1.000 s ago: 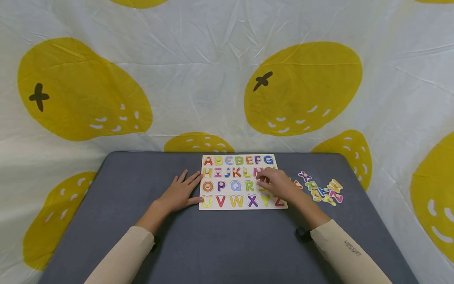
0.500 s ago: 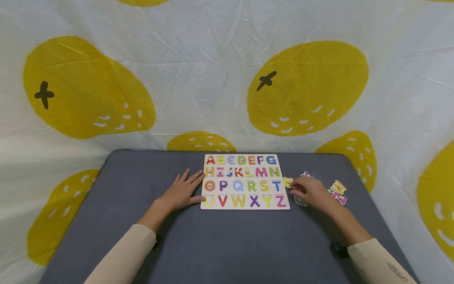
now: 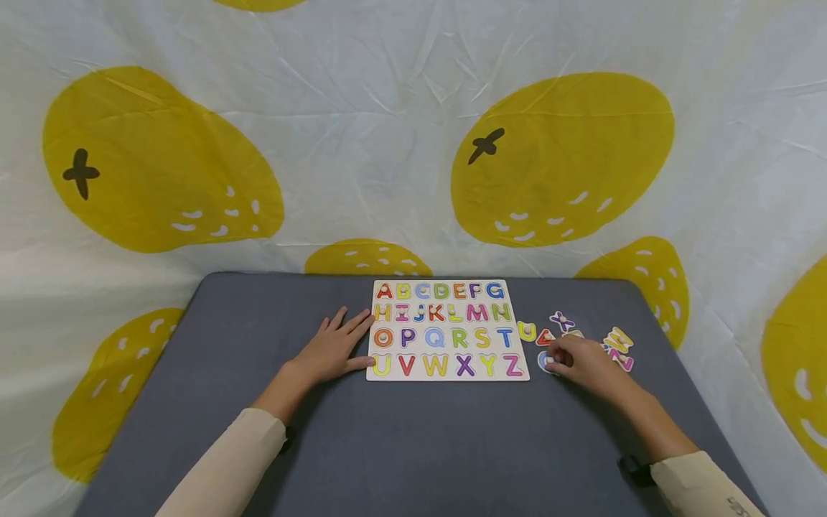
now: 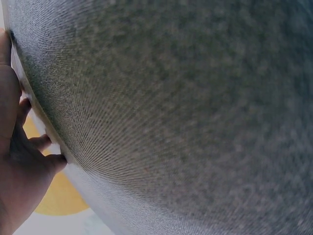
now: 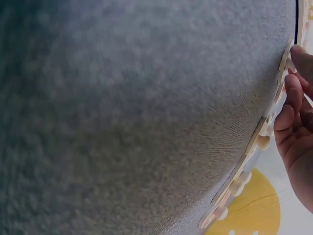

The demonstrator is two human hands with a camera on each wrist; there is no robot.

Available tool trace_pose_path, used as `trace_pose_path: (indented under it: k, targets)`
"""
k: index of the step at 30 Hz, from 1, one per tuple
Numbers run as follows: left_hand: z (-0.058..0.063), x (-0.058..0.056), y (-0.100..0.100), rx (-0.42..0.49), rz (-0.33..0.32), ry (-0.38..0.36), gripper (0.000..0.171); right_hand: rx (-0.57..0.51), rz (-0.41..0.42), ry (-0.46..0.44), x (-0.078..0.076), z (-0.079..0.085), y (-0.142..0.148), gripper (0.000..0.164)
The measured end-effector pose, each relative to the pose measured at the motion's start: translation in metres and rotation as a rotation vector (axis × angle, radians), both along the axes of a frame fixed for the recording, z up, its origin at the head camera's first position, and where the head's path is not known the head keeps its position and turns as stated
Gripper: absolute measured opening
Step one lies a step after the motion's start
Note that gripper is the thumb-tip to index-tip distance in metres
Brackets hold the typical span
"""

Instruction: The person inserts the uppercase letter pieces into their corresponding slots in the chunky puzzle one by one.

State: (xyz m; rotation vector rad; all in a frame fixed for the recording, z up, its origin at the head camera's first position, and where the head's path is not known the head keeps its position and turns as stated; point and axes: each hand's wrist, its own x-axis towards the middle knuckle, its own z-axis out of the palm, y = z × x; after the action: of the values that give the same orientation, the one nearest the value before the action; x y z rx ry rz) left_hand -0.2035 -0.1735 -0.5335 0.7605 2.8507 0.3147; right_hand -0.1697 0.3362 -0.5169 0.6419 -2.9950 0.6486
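A white alphabet puzzle board lies on the grey table. Knobbed letters fill its top two rows, and O and P in the third also have knobs. My left hand rests with fingers spread, the fingertips and thumb at the board's left edge. To the right of the board, my right hand has thumb and fingers brought together at the knob of a round light-blue letter piece. In the right wrist view, the thumb and fingertips of that hand meet at a knob close over the table.
Beside the board lie a yellow U piece, a red letter piece and a purple X piece. Past the right hand, a yellow letter piece and a pink one lie close together. A fruit-patterned curtain hangs behind the table.
My right hand has moved from over the board's right side to the loose letters, then slightly right, uncovering the red and blue pieces. The left hand has kept its place at the board's edge.
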Motion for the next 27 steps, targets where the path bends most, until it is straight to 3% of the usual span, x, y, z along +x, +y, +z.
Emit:
trace_pose_path:
  k: [6,13,19,27]
  targets:
    - [0.001,0.000,0.001,0.001,-0.004,0.004,0.092,0.007,-0.012,-0.004,0.001,0.001,-0.001,0.014]
    - [0.005,0.000,0.001,-0.007,0.000,-0.002,0.092,-0.006,-0.008,0.023,-0.005,0.013,-0.013,0.014]
    - [0.006,0.001,0.001,0.008,-0.004,0.006,0.091,-0.025,0.035,0.020,-0.017,0.025,-0.043,0.012]
    - [0.003,0.000,0.001,0.003,-0.008,0.002,0.093,-0.027,0.070,-0.036,-0.036,0.025,-0.094,0.011]
